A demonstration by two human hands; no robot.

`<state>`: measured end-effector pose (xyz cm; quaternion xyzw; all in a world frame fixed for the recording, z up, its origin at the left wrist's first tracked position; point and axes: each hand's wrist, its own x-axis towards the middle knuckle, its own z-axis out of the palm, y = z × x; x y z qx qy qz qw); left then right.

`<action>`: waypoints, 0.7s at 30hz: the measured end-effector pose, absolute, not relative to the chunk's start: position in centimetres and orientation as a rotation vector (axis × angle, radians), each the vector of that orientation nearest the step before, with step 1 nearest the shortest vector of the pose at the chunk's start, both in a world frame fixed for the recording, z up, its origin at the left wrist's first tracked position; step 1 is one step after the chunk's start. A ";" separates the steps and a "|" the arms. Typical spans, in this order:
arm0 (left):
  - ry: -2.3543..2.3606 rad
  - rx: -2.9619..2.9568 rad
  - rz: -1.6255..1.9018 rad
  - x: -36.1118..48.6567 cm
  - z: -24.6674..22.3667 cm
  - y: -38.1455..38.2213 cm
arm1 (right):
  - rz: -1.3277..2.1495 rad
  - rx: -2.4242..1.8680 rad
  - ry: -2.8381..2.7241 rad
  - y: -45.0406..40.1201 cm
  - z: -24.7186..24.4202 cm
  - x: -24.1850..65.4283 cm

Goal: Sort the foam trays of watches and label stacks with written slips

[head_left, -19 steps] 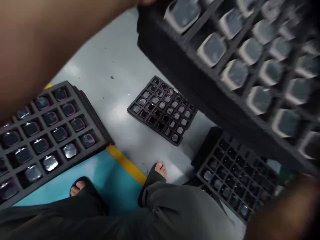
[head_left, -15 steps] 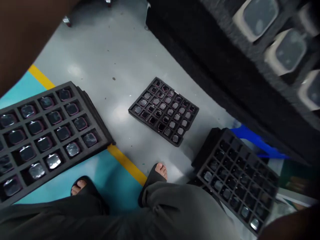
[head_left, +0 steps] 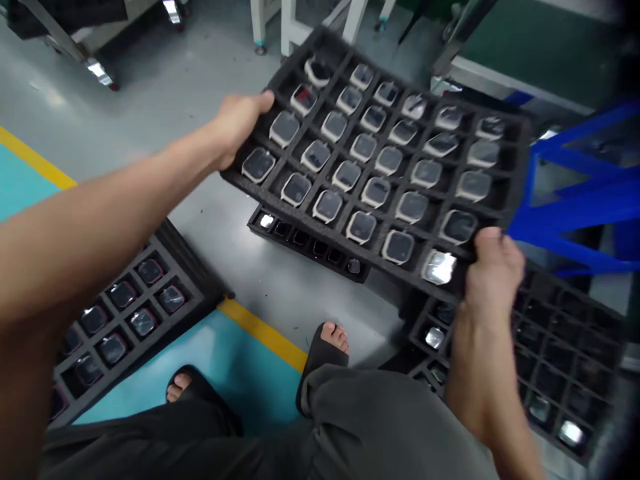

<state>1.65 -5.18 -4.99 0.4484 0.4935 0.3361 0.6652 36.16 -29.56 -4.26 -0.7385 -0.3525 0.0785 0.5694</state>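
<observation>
Between both hands, above the grey floor (head_left: 220, 233), the large black tray (head_left: 300, 217) is now seen almost whole. In the pictures just before, it was cut off at the upper right, very near to the camera, and only part of its pockets was visible. Now its rows of light-rimmed watch-like pieces (head_left: 285, 128) face upward, seated in the pockets, a few lying askew. The left hand (head_left: 239, 125) is closed on the left edge, thumb on the rim; the right hand (head_left: 493, 273) holds the near right corner. Their fingers underneath are hidden, so I cannot tell how firm the hold is.

Because of this change, the large tray covers most of the small floor tray (head_left: 309, 252), which was fully visible before; only its near row shows. The gap between them I cannot judge.

At the left, partly behind the forearm, is another tray stack (head_left: 197, 297), and at the right, a further tray (head_left: 611, 360) lies behind the right wrist. Blue frame (head_left: 590, 207) comes close to the right side of the held tray, leaving seemingly little room there; contact cannot be confirmed. Both feet (head_left: 335, 337) are near the yellow line (head_left: 260, 331).
</observation>
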 end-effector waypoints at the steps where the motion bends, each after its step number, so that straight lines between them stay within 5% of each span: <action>1: 1.162 1.021 0.750 1.6 -6.8 -5.4 | 0.253 -1.721 -0.836 -29.6 -5.8 35.8; 10: 1.362 0.862 0.770 -3.7 -17.0 -4.6 | 0.620 -1.731 -0.787 -26.5 -14.3 32.9; 21: 1.769 0.561 0.877 -15.6 -25.6 -0.2 | 1.099 -1.513 -1.086 -3.8 -24.9 26.9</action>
